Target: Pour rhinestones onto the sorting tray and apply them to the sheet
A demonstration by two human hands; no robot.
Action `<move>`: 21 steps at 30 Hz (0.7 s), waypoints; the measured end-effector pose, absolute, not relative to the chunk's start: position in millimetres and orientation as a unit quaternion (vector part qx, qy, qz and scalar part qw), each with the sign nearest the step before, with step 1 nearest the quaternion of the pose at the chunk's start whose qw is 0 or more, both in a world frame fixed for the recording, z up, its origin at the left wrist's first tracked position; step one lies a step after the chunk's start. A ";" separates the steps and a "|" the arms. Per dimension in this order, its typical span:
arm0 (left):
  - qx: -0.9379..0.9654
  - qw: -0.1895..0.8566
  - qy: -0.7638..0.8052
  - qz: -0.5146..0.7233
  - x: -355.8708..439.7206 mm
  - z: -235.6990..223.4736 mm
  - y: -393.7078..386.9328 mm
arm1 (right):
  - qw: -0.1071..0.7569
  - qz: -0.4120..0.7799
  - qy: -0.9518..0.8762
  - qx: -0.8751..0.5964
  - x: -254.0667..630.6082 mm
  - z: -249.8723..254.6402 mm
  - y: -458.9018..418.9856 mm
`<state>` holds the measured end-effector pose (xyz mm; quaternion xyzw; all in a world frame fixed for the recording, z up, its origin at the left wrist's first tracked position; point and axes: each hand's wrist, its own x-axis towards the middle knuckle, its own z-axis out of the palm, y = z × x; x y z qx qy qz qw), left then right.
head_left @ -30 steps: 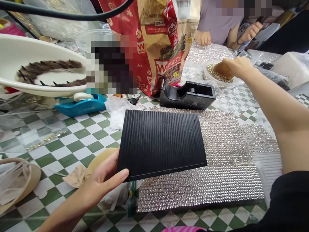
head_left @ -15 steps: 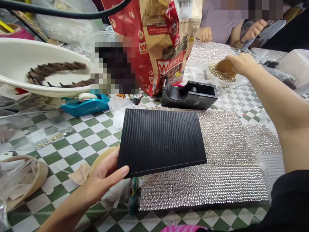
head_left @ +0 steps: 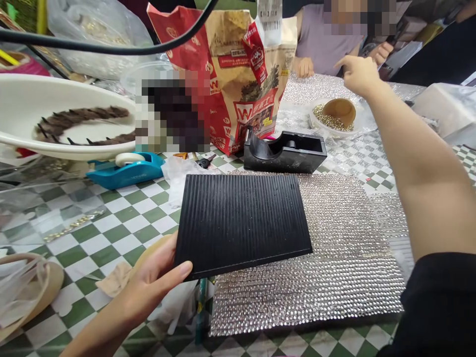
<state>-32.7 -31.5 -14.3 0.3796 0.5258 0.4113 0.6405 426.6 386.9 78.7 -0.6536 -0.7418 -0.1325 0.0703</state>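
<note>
Rubber pad (head_left: 241,223), black and ribbed, overlapped the edge of the rhinestone mesh sheet (head_left: 334,292) on the checkered tabletop (head_left: 122,218) in the head view. My left hand (head_left: 148,287) gripped its near corner, apparently to carry it clear of the tabletop. My right hand (head_left: 357,74) was raised and empty, forefinger extended, just past the bowl of gold beads (head_left: 327,119).
</note>
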 end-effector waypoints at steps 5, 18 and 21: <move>0.359 0.660 0.517 0.410 -33.6 -16.6 -32.8 | 0.044 -0.052 -0.765 -0.640 385.6 60.9 425.3; 0.303 0.671 0.558 0.383 -26.5 -3.8 -31.3 | 0.013 0.082 -0.788 -0.611 316.2 20.0 435.7; 0.301 0.673 0.561 0.378 -26.8 -3.9 -31.9 | -0.017 0.104 -0.796 -0.596 310.4 30.0 427.6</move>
